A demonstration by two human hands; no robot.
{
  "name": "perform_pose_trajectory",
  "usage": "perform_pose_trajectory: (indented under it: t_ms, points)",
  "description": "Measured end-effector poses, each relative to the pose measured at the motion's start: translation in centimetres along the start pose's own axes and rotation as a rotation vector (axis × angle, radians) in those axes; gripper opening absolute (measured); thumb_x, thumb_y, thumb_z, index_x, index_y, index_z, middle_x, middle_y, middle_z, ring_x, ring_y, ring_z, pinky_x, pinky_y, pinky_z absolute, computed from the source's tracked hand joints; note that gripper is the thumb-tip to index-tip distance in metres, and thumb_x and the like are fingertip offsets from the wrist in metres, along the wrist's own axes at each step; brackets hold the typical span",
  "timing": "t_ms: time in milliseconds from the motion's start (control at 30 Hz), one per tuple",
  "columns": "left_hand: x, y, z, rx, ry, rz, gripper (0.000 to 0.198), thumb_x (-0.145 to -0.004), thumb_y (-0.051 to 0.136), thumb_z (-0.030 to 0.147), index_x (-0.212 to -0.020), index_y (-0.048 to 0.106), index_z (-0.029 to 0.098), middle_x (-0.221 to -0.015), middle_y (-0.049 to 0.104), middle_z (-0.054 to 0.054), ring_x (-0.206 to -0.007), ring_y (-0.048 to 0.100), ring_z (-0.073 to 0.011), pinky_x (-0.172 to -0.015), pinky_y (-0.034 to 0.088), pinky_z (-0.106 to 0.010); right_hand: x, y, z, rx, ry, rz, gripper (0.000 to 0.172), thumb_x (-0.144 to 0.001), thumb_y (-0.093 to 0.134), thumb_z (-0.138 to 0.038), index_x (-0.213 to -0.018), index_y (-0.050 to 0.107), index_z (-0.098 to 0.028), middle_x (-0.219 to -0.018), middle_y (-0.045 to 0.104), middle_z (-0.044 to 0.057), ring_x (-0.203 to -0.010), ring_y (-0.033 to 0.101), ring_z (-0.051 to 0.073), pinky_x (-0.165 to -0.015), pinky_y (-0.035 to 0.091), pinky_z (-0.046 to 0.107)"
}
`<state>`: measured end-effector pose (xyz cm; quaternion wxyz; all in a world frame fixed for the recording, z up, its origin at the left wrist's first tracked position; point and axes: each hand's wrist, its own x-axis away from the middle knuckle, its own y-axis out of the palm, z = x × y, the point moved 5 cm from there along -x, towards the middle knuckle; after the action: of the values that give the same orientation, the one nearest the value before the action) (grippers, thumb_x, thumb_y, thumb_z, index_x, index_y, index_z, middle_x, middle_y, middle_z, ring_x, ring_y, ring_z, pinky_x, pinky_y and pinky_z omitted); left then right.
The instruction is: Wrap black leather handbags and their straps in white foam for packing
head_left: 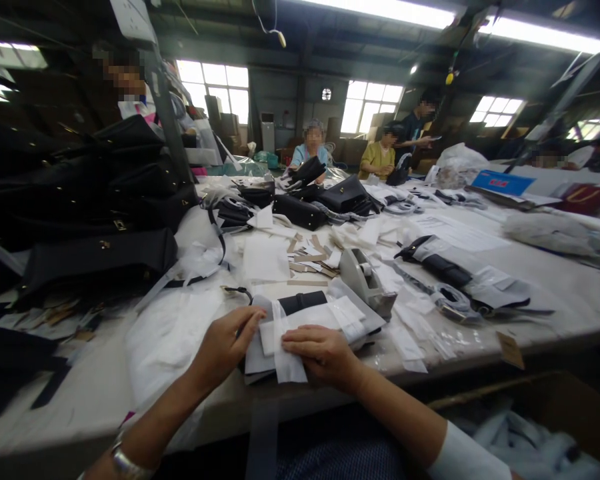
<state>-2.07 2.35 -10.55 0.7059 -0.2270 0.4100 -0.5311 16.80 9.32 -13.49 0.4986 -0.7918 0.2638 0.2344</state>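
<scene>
A black strap piece (303,302) lies across white and grey wrapping sheets (260,357) at the table's front edge. A translucent white strip (290,367) runs down over the sheets. My left hand (230,340) is at the bundle's left side, its thumb and fingers pinched together at the sheet's edge; what is between them is too small to make out. My right hand (325,353) lies on the white strip and wrapping, fingers stretched out. Just behind the bundle on the right stands a grey tape dispenser (363,277).
Black bags (100,263) are piled at the left. More bags (345,197) and paper scraps (310,257) lie beyond the bundle. A wrapped black piece (445,267) rests at the right. Several people are behind the table.
</scene>
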Motion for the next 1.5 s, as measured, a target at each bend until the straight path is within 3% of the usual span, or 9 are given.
perform_pose_trajectory:
  t_ms: [200,467,733,867,933,1033,1167,1300,1500]
  points:
    - [-5.0,2.8,-2.4,-0.237,-0.004,-0.042,0.028,-0.096,0.051,0.034,-0.117,0.066,0.023,-0.117,0.070,-0.007,-0.111,0.063,-0.0257,-0.094,0.049,-0.039,-0.1,0.0,-0.1,-0.001,0.002,0.001,0.032,-0.092,0.052,-0.011,-0.117,0.067,-0.024,-0.116,0.073,0.006,-0.107,0.069,0.018,-0.099,0.052,0.034]
    - [-5.5,4.9,-6.0,-0.333,-0.145,-0.078,0.037,-0.096,0.047,0.023,-0.131,0.057,0.021,-0.102,0.073,-0.008,-0.098,0.066,-0.0276,-0.088,0.048,-0.044,-0.2,0.0,-0.1,0.028,-0.024,-0.024,0.035,-0.092,0.049,-0.010,-0.122,0.063,-0.022,-0.118,0.072,0.005,-0.113,0.066,0.017,-0.101,0.050,0.034]
    - [-6.0,4.8,-4.5,-0.357,-0.049,-0.036,0.033,-0.086,0.052,0.007,-0.114,0.062,0.022,-0.112,0.069,-0.008,-0.109,0.061,-0.0255,-0.097,0.045,-0.042,0.0,0.1,0.0,0.024,-0.050,-0.036,0.037,-0.090,0.048,-0.010,-0.122,0.062,-0.020,-0.119,0.072,0.006,-0.114,0.066,0.017,-0.103,0.049,0.034]
    - [-5.7,3.9,-3.2,-0.348,0.052,-0.089,0.023,-0.092,0.050,0.014,-0.105,0.067,0.023,-0.099,0.073,-0.005,-0.093,0.068,-0.0215,-0.083,0.053,-0.033,-0.2,0.0,-0.1,0.021,-0.028,-0.024,0.035,-0.090,0.047,-0.010,-0.120,0.064,-0.021,-0.117,0.073,0.006,-0.112,0.067,0.016,-0.102,0.049,0.033]
    - [-5.4,3.1,-2.5,-0.346,0.072,-0.108,0.026,-0.093,0.050,0.015,-0.112,0.066,0.023,-0.096,0.075,-0.005,-0.088,0.071,-0.0222,-0.077,0.055,-0.032,-0.2,0.0,-0.2,0.020,-0.036,-0.020,0.034,-0.091,0.048,-0.010,-0.119,0.064,-0.021,-0.118,0.072,0.006,-0.112,0.067,0.016,-0.102,0.049,0.033]
    - [-4.0,2.0,-0.5,-0.332,0.122,-0.111,0.031,-0.094,0.048,0.014,-0.118,0.065,0.024,-0.110,0.074,-0.006,-0.103,0.069,-0.0231,-0.091,0.054,-0.036,-0.1,-0.1,-0.3,0.032,-0.050,-0.023,0.034,-0.093,0.046,-0.011,-0.119,0.064,-0.021,-0.119,0.072,0.006,-0.113,0.066,0.016,-0.102,0.049,0.033]
    - [-0.2,2.1,1.8,-0.154,0.147,-0.132,0.029,-0.099,0.048,0.030,-0.123,0.062,0.024,-0.122,0.071,-0.002,-0.114,0.066,-0.0183,-0.100,0.052,-0.029,0.3,-0.1,-0.4,0.042,-0.088,-0.006,0.033,-0.094,0.046,-0.014,-0.121,0.064,-0.022,-0.119,0.072,0.007,-0.111,0.067,0.016,-0.103,0.049,0.035]
    - [3.3,3.6,1.7,-0.123,0.183,-0.062,0.041,-0.100,0.047,0.035,-0.138,0.051,0.022,-0.136,0.063,-0.004,-0.128,0.056,-0.0200,-0.107,0.047,-0.034,0.6,-0.2,-0.6,-0.001,-0.123,0.043,0.032,-0.095,0.047,-0.012,-0.120,0.064,-0.022,-0.116,0.073,0.008,-0.111,0.067,0.016,-0.103,0.049,0.036]
    - [4.4,4.7,1.1,-0.183,0.296,0.096,0.038,-0.099,0.049,0.026,-0.137,0.053,0.020,-0.140,0.058,-0.009,-0.132,0.052,-0.0211,-0.109,0.045,-0.038,0.6,-0.3,-0.8,-0.060,-0.118,0.040,0.030,-0.094,0.049,-0.011,-0.116,0.066,-0.021,-0.112,0.074,0.007,-0.110,0.068,0.016,-0.103,0.049,0.036]
